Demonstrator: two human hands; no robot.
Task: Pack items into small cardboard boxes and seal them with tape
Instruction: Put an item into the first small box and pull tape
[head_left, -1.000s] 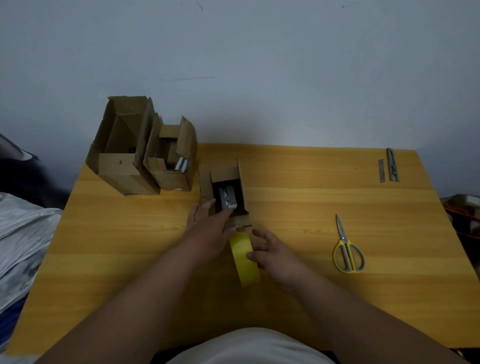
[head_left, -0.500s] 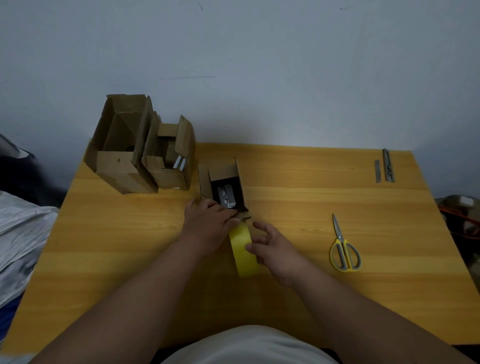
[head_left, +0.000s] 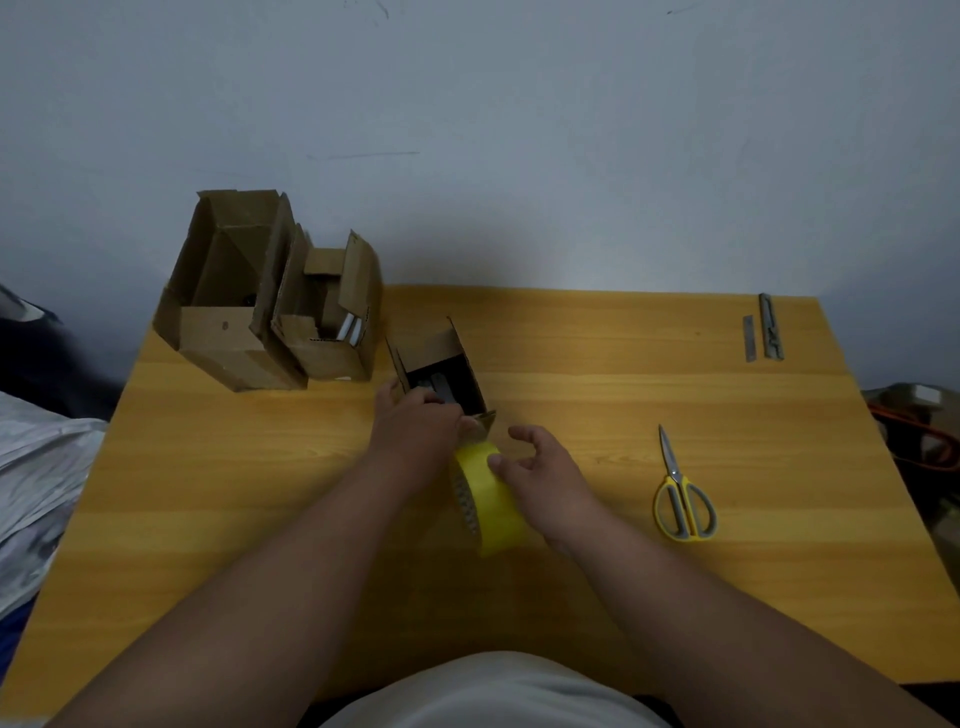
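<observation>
A small open cardboard box (head_left: 448, 347) stands at the table's middle with a grey metal item (head_left: 440, 387) in its dark inside. My left hand (head_left: 415, 427) is closed over the box's near left edge, hiding the near flap. Just in front of the box a yellow tape roll (head_left: 493, 512) stands on its edge. My right hand (head_left: 543, 467) steadies the roll from the right, thumb pressed on its top and the other fingers curled and apart.
Two larger open cardboard boxes (head_left: 228, 301) (head_left: 332, 332) stand at the wooden table's (head_left: 623, 384) back left. Yellow-handled scissors (head_left: 681, 501) lie to the right. Two metal strips (head_left: 768, 330) lie at the back right corner. Crumpled plastic sits off the left edge.
My left hand has moved from the box's front onto its near left edge and closed there. My right hand has stayed on the tape roll, which now sits closer to the box.
</observation>
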